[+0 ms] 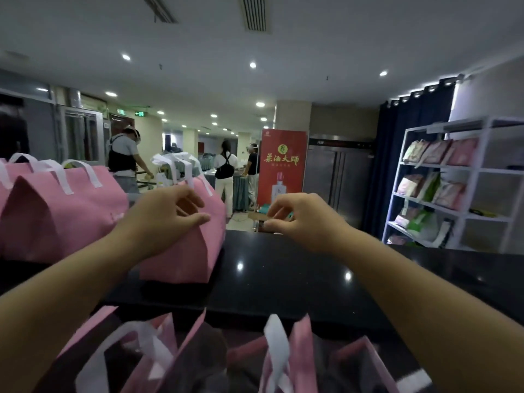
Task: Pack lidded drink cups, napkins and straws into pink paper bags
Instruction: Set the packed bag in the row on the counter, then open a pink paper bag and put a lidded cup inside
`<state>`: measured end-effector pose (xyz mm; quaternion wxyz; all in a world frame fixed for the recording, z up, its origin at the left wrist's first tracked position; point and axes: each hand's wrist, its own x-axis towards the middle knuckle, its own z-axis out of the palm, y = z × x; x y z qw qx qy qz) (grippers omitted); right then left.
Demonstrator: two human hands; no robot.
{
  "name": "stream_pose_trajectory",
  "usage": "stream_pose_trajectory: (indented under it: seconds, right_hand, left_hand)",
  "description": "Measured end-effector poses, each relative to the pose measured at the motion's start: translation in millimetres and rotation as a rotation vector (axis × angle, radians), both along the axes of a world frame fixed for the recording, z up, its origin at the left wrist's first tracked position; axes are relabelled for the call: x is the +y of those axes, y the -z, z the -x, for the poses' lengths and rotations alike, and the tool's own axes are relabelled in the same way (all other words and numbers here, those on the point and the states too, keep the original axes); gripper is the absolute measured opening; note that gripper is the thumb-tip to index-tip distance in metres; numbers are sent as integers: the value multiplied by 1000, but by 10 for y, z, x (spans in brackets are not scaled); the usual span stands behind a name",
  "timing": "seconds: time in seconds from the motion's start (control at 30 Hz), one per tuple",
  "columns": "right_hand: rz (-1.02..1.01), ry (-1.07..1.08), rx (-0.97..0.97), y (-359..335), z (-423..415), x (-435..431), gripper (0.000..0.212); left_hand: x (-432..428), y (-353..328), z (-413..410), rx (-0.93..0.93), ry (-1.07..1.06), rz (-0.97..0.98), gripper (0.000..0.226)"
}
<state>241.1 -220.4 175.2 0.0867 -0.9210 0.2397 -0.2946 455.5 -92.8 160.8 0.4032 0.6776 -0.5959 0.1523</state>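
You have a pink bag (184, 245) standing upright mid-counter (283, 279), another (56, 211) at its left edge, open ones (181, 355) nearest you.

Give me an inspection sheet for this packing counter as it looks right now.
Surface: black glossy counter, bare in the middle.
Job's things: pink bag under the left hand; more pink bags at far left; open bags at the near edge. Cups, napkins, straws: nothing seen.
Clutter: small brown object, unclear.
Hands: left hand pinches the bag's top; right hand reaches toward the object.
Cables: nothing seen.
Surroundings: white shelf, red banner, people behind.
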Motion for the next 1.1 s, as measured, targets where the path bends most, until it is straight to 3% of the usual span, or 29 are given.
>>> stream_pose_trajectory:
  seconds: [0.37, 0.53, 0.7, 0.8, 0.93, 1.1]
  right_hand:
    - [-96, 9, 117, 563, 1851, 437, 21]
    - [-16, -11, 242, 1021, 2166, 417, 17]
    - [182, -72, 449, 1419, 2183, 311, 50]
    - [206, -76, 553, 1557, 2186, 295, 57]
    - [243, -55, 541, 1615, 2213, 328, 40]
    - [343, 52, 482, 1621, 2395, 373, 26]
  left_hand:
    - [457, 389, 2018, -24, 352, -192, 19]
    - [568, 900, 2641, -36, 321, -234, 17]
    - [599, 1327, 3071, -125, 213, -382, 23]
    - [626, 1508, 3219, -122, 113, -469, 37]
    - [687, 1594, 3316, -45, 108, -462, 36]
    - [810, 1568, 3291, -132, 128, -405, 24]
